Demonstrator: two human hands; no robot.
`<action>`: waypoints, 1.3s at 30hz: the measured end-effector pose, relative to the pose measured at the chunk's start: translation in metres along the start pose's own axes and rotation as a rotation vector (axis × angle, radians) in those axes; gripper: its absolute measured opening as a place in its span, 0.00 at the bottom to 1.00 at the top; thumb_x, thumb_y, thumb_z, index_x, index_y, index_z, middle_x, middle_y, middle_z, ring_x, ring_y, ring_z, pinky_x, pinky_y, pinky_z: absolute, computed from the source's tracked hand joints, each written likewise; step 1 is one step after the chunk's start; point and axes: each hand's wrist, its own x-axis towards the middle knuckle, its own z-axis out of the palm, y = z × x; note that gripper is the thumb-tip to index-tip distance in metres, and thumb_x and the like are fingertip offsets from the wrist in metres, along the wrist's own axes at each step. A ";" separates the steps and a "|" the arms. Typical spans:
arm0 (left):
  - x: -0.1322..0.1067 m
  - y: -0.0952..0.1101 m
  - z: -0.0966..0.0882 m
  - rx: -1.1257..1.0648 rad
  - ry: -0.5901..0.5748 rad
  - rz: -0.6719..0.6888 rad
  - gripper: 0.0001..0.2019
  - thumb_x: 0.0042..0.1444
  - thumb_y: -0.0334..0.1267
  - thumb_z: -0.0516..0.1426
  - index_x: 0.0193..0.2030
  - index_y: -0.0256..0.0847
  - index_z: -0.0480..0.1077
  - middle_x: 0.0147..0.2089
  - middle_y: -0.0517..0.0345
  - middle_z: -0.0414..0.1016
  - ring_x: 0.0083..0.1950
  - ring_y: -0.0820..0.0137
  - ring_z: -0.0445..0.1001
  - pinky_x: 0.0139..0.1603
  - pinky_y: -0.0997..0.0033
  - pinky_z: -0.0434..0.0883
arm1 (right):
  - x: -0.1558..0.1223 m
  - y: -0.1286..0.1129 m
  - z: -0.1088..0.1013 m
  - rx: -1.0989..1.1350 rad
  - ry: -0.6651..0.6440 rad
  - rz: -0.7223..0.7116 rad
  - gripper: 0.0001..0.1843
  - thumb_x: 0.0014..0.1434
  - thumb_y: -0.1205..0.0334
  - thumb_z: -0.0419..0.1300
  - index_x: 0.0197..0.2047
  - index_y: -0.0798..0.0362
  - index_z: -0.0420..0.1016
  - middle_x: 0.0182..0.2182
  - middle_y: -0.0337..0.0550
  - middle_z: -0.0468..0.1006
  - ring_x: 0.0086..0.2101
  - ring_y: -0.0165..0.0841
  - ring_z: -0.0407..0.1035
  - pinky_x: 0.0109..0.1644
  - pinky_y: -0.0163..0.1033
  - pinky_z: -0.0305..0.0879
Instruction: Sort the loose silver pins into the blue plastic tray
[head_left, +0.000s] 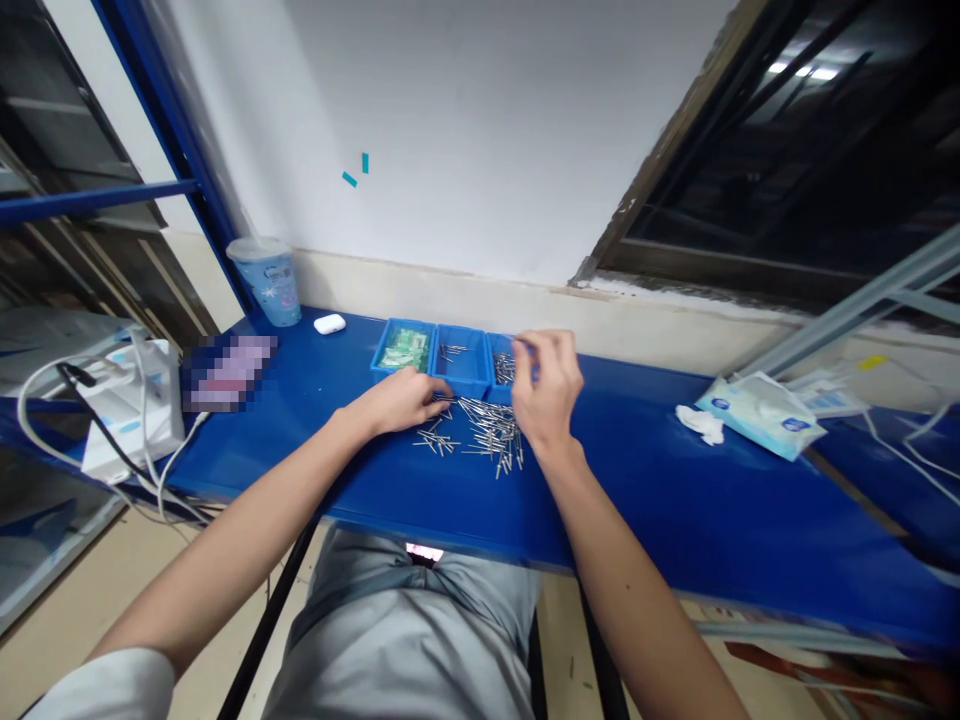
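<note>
A loose heap of small metal pins [484,430] lies on the blue bench [675,500]. My left hand [401,400] rests on the bench at the heap's left edge, fingers curled with their tips among the pins. My right hand [546,385] hovers over the right-hand blue tray [504,368], its fingers pinched together; what they hold is too small to see. Three small blue trays stand in a row behind the heap: the left tray [403,350] holds green parts, the middle tray [461,360] a few pins, the right tray more pins.
A plastic cup [266,278] and a white earbud case [329,323] stand at the back left. A white device with cables [127,405] sits at the bench's left end. A tissue pack [761,412] and a crumpled tissue [699,422] lie at the right.
</note>
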 end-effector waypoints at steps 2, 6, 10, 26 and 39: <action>0.001 -0.002 0.003 0.020 -0.018 -0.011 0.16 0.69 0.42 0.56 0.55 0.38 0.81 0.35 0.49 0.84 0.36 0.62 0.79 0.40 0.68 0.68 | -0.001 -0.001 0.004 -0.053 -0.131 0.027 0.12 0.72 0.56 0.57 0.51 0.50 0.79 0.48 0.52 0.75 0.45 0.40 0.72 0.51 0.47 0.69; 0.002 -0.003 0.010 0.024 -0.031 -0.028 0.16 0.69 0.41 0.56 0.56 0.40 0.81 0.40 0.49 0.85 0.40 0.61 0.81 0.42 0.67 0.69 | -0.006 -0.005 0.003 -0.017 -0.352 0.032 0.16 0.74 0.57 0.52 0.49 0.51 0.80 0.39 0.48 0.79 0.39 0.37 0.74 0.47 0.41 0.67; 0.003 -0.002 0.015 0.043 -0.006 -0.038 0.14 0.68 0.42 0.56 0.51 0.41 0.81 0.37 0.50 0.84 0.36 0.62 0.80 0.37 0.68 0.67 | -0.010 -0.010 -0.001 -0.062 -0.770 -0.031 0.14 0.73 0.58 0.55 0.47 0.50 0.83 0.28 0.40 0.82 0.29 0.34 0.73 0.37 0.37 0.59; 0.002 0.000 0.017 0.065 0.048 -0.148 0.11 0.67 0.43 0.57 0.45 0.43 0.79 0.31 0.52 0.79 0.33 0.62 0.77 0.32 0.69 0.59 | -0.010 -0.017 0.002 -0.115 -1.069 -0.136 0.16 0.73 0.64 0.56 0.56 0.47 0.84 0.42 0.46 0.78 0.39 0.35 0.71 0.39 0.38 0.55; 0.002 0.002 0.013 0.003 0.043 -0.066 0.13 0.68 0.45 0.56 0.48 0.40 0.77 0.29 0.56 0.76 0.30 0.67 0.73 0.31 0.70 0.57 | -0.008 -0.022 0.004 -0.149 -1.122 -0.098 0.14 0.73 0.64 0.57 0.52 0.49 0.85 0.45 0.47 0.82 0.43 0.37 0.75 0.42 0.39 0.59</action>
